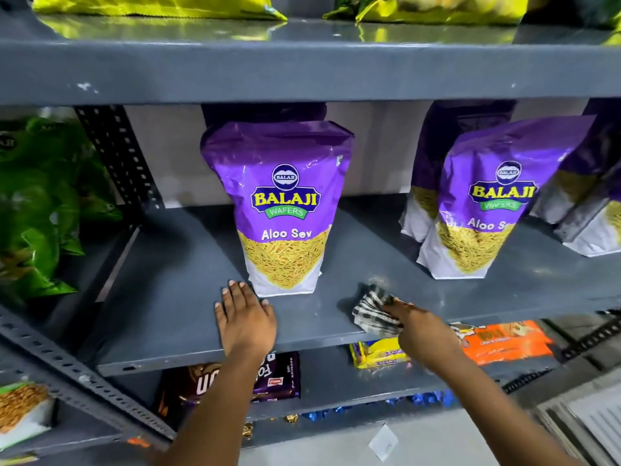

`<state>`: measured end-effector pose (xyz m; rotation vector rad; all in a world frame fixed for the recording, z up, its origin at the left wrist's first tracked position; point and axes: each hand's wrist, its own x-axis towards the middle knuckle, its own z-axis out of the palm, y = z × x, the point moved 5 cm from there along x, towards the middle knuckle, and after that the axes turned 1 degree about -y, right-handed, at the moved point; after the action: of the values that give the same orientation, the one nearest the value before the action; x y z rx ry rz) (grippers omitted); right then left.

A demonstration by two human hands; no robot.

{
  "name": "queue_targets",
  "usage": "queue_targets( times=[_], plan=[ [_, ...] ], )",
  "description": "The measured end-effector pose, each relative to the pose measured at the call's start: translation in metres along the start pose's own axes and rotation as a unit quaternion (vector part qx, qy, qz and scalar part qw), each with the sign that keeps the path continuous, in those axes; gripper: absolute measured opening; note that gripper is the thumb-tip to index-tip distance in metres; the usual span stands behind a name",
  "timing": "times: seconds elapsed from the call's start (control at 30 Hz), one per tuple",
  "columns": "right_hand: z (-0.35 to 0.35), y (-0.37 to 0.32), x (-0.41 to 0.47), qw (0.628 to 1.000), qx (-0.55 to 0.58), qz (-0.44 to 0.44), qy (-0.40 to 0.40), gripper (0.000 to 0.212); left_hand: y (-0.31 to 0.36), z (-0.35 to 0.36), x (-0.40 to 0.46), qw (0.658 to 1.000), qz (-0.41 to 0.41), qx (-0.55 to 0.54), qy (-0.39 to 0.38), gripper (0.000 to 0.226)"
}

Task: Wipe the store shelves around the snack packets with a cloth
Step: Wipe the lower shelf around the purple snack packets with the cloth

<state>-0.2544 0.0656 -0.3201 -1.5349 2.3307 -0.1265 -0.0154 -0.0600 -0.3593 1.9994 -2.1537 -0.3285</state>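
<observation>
two hands work the middle shelf point(188, 297): your right hand point(426, 334) clutches the cloth point(374, 312) between aloo sev packets point(282, 210), your left hand point(245, 317) lies flat, fingers spread; other shelves likely remain.

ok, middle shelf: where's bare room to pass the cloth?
Free: left of the centre Aloo Sev packet to the slotted upright; between it and the right Aloo Sev packets, where the right hand holds the cloth. Crowded: far right.
</observation>
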Motion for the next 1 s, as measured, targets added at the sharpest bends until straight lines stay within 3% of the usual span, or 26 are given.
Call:
queue_targets(
  times=[0.1,0.2,0.27,0.3,0.4,0.47,0.53,0.6,0.73,0.83,0.93,1.0],
  plan=[
    [-0.033,-0.006,0.023,0.996,0.065,-0.007,-0.056,0.040,0.001,0.002,-0.002,0.999,-0.011,0.017,0.026,0.059],
    [-0.074,-0.020,0.070,0.985,0.166,-0.036,0.022,0.011,0.002,0.000,-0.001,0.999,-0.015,0.011,0.033,0.060],
    [-0.091,-0.029,0.115,0.978,0.175,-0.051,0.105,0.016,0.002,-0.001,-0.001,0.999,-0.015,0.015,0.029,0.065],
    [-0.093,-0.036,0.140,0.981,0.144,-0.063,0.110,0.025,0.002,-0.001,-0.002,0.999,-0.013,0.016,0.033,0.069],
    [-0.063,-0.052,0.199,0.994,-0.020,-0.091,-0.051,0.061,0.001,-0.001,-0.003,0.999,-0.013,0.018,0.040,0.073],
    [-0.047,-0.058,0.220,0.987,-0.029,-0.104,-0.117,0.061,0.001,0.000,-0.001,0.999,-0.015,0.027,0.040,0.070],
    [-0.040,-0.065,0.236,0.992,0.022,-0.098,-0.075,0.056,0.001,0.001,-0.001,0.998,-0.022,0.043,0.033,0.064],
    [-0.039,-0.072,0.247,0.995,0.003,-0.097,-0.020,0.058,0.001,0.001,0.001,0.999,-0.023,0.030,0.032,0.061],
    [-0.021,-0.066,0.270,0.993,-0.017,-0.092,-0.066,0.081,-0.003,0.005,0.001,0.998,-0.011,0.051,0.033,0.056],
    [-0.009,-0.045,0.284,0.991,0.010,-0.115,-0.072,0.055,-0.001,0.006,0.002,0.998,-0.003,0.055,0.028,0.056],
    [-0.016,-0.041,0.242,0.987,0.041,-0.143,-0.055,0.048,-0.003,0.006,0.003,0.999,-0.007,0.043,0.023,0.058],
    [-0.018,-0.037,0.216,0.988,0.058,-0.141,-0.040,0.045,0.000,0.005,0.002,0.999,-0.012,0.027,0.017,0.072]
  ],
)
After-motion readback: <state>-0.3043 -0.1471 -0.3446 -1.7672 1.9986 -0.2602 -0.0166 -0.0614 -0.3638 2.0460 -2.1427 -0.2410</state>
